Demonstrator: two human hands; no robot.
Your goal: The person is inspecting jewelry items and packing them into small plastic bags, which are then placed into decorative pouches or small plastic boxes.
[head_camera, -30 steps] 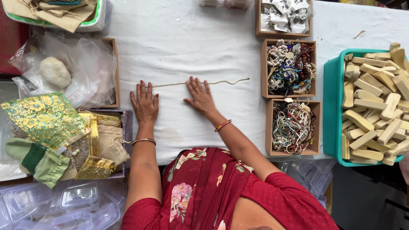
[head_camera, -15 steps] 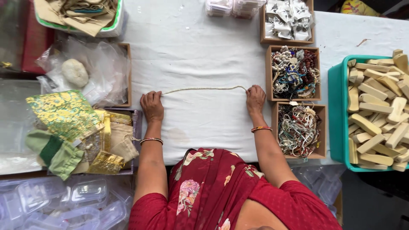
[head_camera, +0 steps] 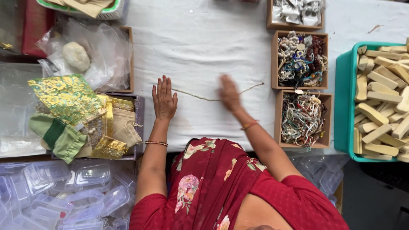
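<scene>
Cord point(head_camera: 200, 96), thin and pale, is laid almost straight across the white cloth point(head_camera: 204, 47), running from beside the left hand point(head_camera: 164, 100) to a point just short of the bead boxes on the right. The left hand is pressed flat on the cloth, fingers together and extended, palm down, grasping nothing; the cord's near end is seen just beside its thumb side, and whether it is touched cannot be told. The right hand point(head_camera: 229, 94) is blurred over the middle of the cord, so its state, open or closed, cannot be told, nor whether the cord is gripped; the cord is seen to emerge on both sides of it. Nearest the camera, clear plastic cases point(head_camera: 64, 196) are piled at lower left. Further out, on the left, a green and gold brocade pouch point(head_camera: 66, 96) and a green fabric pouch point(head_camera: 55, 134) are heaped over a shallow box. To the right, a cardboard box of tangled threads and necklaces point(head_camera: 301, 117) is set just beside the cord's far end, with a teal crate of pale wooden blocks point(head_camera: 383, 98) beyond it at the edge. Further still, a box of mixed beads point(head_camera: 300, 59) is placed above the first, and a plastic bag holding a pale round lump point(head_camera: 76, 55) is seen at upper left.
</scene>
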